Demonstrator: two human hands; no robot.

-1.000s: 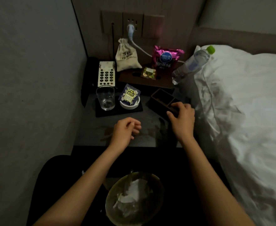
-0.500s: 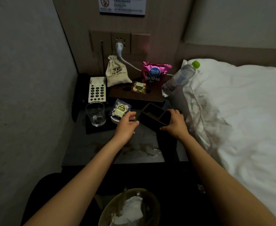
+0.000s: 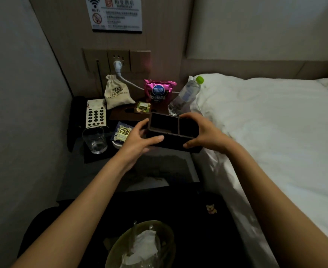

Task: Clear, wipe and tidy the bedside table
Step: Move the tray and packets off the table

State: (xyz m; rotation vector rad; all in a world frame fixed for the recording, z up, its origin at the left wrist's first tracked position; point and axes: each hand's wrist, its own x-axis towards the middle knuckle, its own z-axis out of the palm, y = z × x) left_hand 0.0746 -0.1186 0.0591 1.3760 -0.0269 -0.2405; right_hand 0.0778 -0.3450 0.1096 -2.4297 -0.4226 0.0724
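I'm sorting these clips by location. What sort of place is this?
Most likely a hotel guest room. A wall notice with a Wi-Fi symbol and no-smoking sign hangs above a bedside table holding a keypad phone, packaged snacks and tea sachets, beside a white-sheeted bed.

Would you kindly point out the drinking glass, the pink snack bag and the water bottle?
drinking glass [image 3: 95, 139], head view, clear side wall.
pink snack bag [image 3: 158, 93], head view, blue logo.
water bottle [image 3: 186, 94], head view, label area.
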